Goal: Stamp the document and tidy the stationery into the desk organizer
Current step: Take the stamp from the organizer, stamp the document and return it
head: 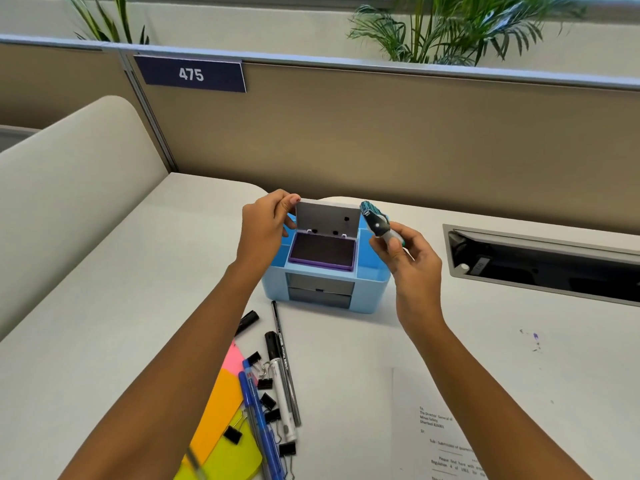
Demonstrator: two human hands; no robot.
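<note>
Grips stamp (375, 220) at centre frame, right hand (412, 268) curled round its handle, just right of ink pad (323, 252) lying open atop blue organizer (369, 289). Pinches raised lid (329, 216) corner with left hand (265, 233).

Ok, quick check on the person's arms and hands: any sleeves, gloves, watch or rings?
No. The left hand and right hand are bare: no gloves or rings visible. The left forearm and right forearm are bare too, with no sleeve, watch or bracelet up to the frame's edge.
</note>
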